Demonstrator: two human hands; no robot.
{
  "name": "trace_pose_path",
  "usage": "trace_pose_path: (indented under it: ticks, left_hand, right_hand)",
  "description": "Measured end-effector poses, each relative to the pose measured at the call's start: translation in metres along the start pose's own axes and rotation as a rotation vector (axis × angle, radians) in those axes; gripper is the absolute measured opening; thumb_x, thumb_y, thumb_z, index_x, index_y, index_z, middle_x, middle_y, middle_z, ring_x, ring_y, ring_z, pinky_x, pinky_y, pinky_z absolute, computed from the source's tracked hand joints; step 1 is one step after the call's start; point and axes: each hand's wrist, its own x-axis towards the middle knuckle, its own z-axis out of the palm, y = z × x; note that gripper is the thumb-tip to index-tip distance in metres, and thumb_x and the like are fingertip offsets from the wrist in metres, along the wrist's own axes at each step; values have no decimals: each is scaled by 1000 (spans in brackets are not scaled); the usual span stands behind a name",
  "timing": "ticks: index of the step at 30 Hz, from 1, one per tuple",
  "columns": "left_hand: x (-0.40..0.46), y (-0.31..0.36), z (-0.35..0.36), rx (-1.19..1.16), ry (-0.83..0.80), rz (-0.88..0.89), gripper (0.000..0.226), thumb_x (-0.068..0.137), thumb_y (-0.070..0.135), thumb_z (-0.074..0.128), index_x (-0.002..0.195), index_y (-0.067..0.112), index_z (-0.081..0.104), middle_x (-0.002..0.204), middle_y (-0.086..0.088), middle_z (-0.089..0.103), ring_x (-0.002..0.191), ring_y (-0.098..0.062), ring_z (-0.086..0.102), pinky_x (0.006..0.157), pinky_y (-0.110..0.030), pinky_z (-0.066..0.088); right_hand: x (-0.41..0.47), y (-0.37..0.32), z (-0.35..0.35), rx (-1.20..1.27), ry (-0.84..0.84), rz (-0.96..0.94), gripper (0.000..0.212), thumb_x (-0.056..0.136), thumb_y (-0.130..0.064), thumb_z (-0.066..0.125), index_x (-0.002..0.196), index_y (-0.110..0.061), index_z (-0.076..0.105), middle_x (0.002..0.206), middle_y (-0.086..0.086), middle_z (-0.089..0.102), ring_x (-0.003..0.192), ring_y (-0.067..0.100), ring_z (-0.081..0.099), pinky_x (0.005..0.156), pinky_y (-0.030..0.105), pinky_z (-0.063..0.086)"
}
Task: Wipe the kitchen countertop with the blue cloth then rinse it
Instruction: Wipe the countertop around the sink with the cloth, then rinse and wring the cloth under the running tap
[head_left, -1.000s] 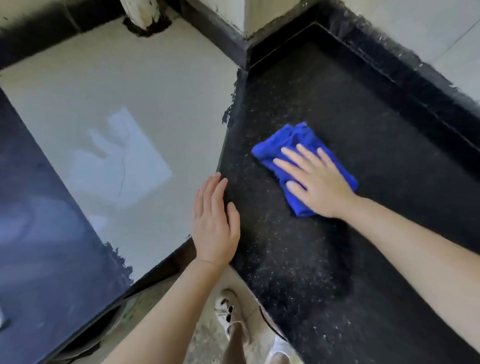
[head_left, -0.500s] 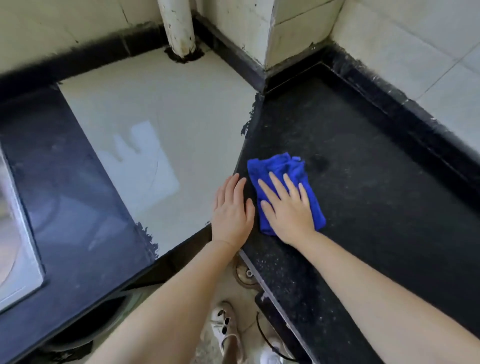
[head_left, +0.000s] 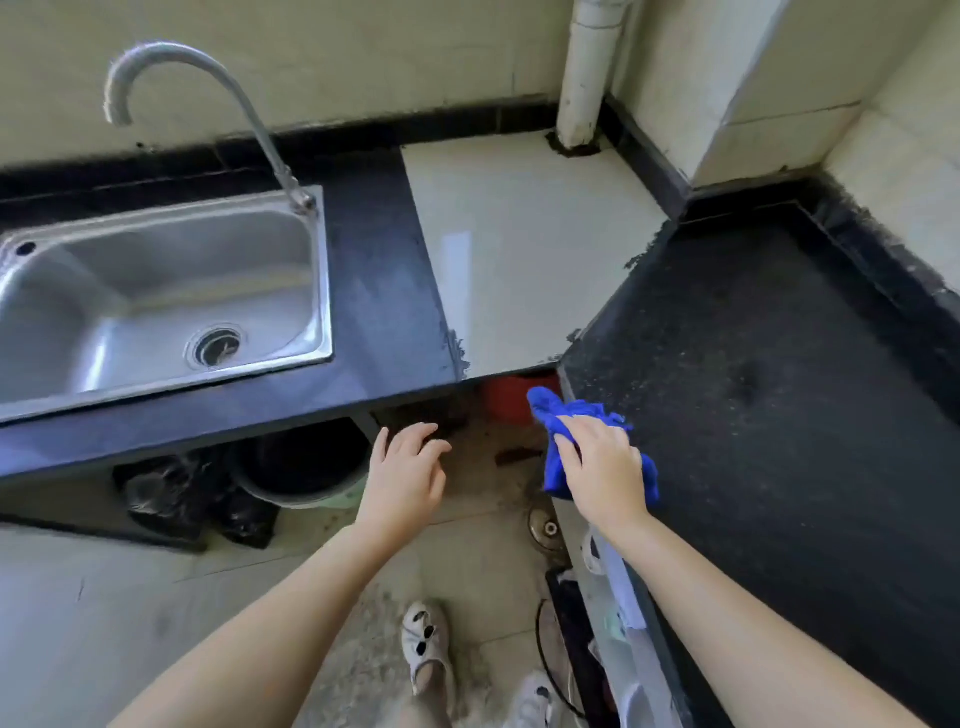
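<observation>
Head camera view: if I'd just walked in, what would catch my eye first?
Probably the bright blue cloth, bunched in the right hand at the front edge of the black speckled countertop. Next, the shiny steel sink at upper left, with its curved tap arching above it. The left hand is empty, fingers spread, between them in front of the counter.

Cloth lifted off counter.
Right hand (head_left: 605, 467) bunched blue cloth (head_left: 555, 415) and raised it past the countertop (head_left: 769, 395) edge, toward 9 o'clock; left hand (head_left: 408, 475) left the edge.
</observation>
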Motion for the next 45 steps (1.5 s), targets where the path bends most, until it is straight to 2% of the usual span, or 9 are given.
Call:
trace_pose_path:
  ticks: [5,10,16,20,24,27,35,40,45]
  left_hand:
    - [-31,-59,-45,-105,108,-264,28,86,11,47,107,8,67,122,-9,59,119,-26,51,108,-47,29]
    - [-34,-120,-98,-549,154,-457,25,95,11,43,110,9,63,113,-4,63,109,-16,53,89,-16,31]
    - [-9,-199,-170,-1328,-33,-683,48,97,46,32,101,12,65,102,-14,68,92,-23,63,79,-28,46]
    - [18,-235,-198,-1611,-56,-675,41,98,37,38,117,8,60,110,-11,68,99,-20,65,76,-25,53]
    - [56,-265,-205,-1646,66,-738,31,98,20,42,119,3,57,101,-14,68,83,-20,67,60,-24,53]
    - [86,-286,-202,-1748,101,-785,29,98,17,40,117,2,56,103,-16,67,88,-23,65,69,-30,53]
    - [158,-344,-185,-1873,221,-988,36,99,23,36,124,3,51,122,-15,59,112,-24,58,96,-35,43]
    - [184,-357,-172,-1937,230,-1122,39,93,20,41,126,1,47,117,-12,53,109,-20,54,95,-31,36]
    - [197,-373,-174,-1939,212,-1217,31,82,21,49,110,7,50,109,-8,52,100,-19,52,74,-28,35]
  right_hand:
    - [3,-98,7,252,-17,-188,30,96,-27,44,123,-23,57,125,-5,58,109,25,52,89,45,41]
    - [10,-214,36,226,-62,-380,41,94,-39,35,126,-24,55,127,-5,57,110,25,51,88,41,40]
    - [18,-348,78,188,-145,-493,61,83,-51,18,128,-30,54,131,-9,54,115,21,49,92,40,40]
    - [39,-399,92,159,-129,-532,53,84,-47,30,125,-27,57,130,-6,56,114,23,52,89,43,45]
    - [76,-414,94,209,-211,-579,62,82,-51,30,135,-24,49,141,-5,45,128,16,40,103,34,35]
    - [114,-408,95,374,-272,-553,54,86,-47,39,133,-23,51,138,-10,44,128,3,37,108,20,26]
    - [293,-372,77,333,-94,-84,38,94,-21,50,131,-11,49,129,10,51,112,24,53,87,33,41]
    - [372,-398,96,30,-239,-69,39,98,-35,40,126,-9,47,120,18,52,106,35,51,76,37,39]
    - [381,-404,109,-30,-114,-182,24,92,-1,41,107,-2,61,86,21,62,72,30,48,59,32,30]
